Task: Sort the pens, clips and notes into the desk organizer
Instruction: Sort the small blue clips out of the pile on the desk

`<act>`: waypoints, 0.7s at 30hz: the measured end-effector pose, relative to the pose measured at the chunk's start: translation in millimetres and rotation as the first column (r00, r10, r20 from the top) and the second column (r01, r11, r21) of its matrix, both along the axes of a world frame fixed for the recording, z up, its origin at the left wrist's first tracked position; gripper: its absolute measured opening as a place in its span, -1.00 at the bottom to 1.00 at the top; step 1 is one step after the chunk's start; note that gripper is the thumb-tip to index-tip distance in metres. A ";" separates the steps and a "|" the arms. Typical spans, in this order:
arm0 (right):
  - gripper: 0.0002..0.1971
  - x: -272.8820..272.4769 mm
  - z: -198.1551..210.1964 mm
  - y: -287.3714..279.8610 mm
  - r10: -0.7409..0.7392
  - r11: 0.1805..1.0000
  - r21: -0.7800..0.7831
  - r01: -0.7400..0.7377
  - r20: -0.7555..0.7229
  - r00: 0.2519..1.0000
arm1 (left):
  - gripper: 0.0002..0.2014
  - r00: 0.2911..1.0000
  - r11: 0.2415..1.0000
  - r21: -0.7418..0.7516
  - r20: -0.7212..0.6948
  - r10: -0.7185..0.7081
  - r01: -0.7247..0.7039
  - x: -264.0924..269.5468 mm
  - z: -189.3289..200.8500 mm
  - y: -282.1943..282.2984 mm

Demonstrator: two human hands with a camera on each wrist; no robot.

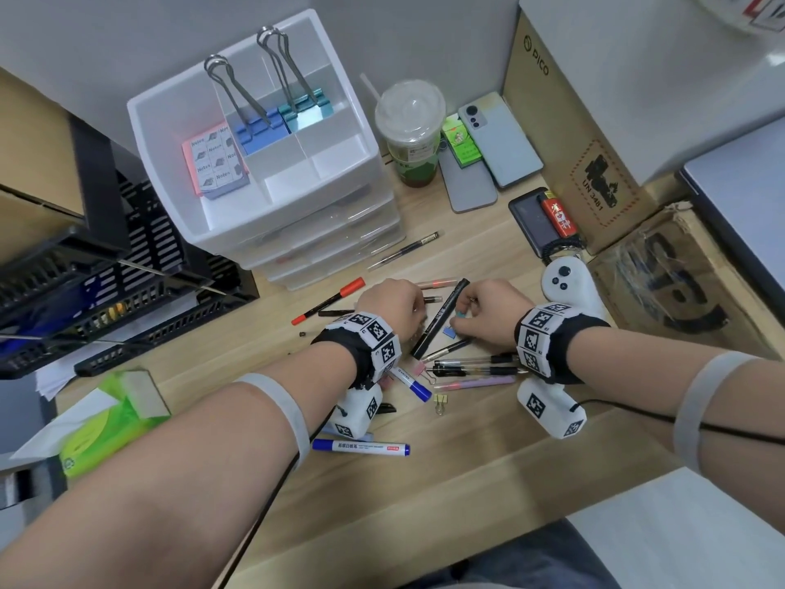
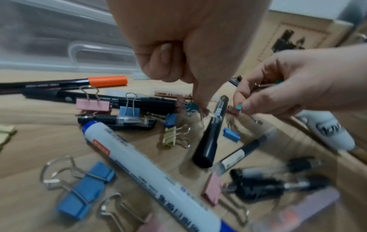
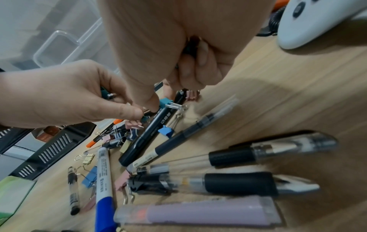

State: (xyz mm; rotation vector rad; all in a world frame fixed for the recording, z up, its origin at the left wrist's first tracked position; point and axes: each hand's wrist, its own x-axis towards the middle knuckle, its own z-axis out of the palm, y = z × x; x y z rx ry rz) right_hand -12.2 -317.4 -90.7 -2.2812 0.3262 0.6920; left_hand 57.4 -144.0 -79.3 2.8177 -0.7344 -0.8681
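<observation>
My left hand (image 1: 418,306) and right hand (image 1: 463,314) meet over a pile of pens and small binder clips on the wooden desk. The left fingertips (image 2: 200,105) pinch a small teal clip (image 3: 143,117). The right hand (image 3: 158,105) pinches another teal clip (image 2: 239,107) and keeps more clips curled in its palm. A black marker (image 1: 441,318) lies between the hands. The white organizer (image 1: 140,121) stands at the back left and holds notes (image 1: 214,159), a large blue clip (image 1: 259,131) and a large teal clip (image 1: 308,112).
Loose gel pens (image 1: 475,369), blue-capped markers (image 1: 361,447), an orange-capped pen (image 1: 329,300) and a gold clip (image 1: 441,405) lie around. A drink cup (image 1: 410,133), phones (image 1: 497,138), a white controller (image 1: 567,284), a black mesh tray (image 1: 106,282) and cardboard boxes (image 1: 573,133) border the area.
</observation>
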 end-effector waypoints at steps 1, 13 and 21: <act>-0.83 1.3 1.1 0.7 0.009 1.000 0.002 -0.009 0.001 1.000 | -0.87 0.998 0.998 -0.035 -0.039 0.057 -0.059 1.7 0.5 2.0; -0.81 10.9 5.5 17.1 -0.112 0.986 0.117 0.115 -0.030 0.993 | -0.65 0.795 0.781 -0.232 -0.369 0.481 -0.580 5.2 1.0 29.3; -0.82 23.5 20.3 43.6 -0.269 0.533 0.574 0.622 -0.582 0.767 | -0.66 0.475 0.583 -0.177 -0.779 0.410 -0.793 10.7 29.4 38.7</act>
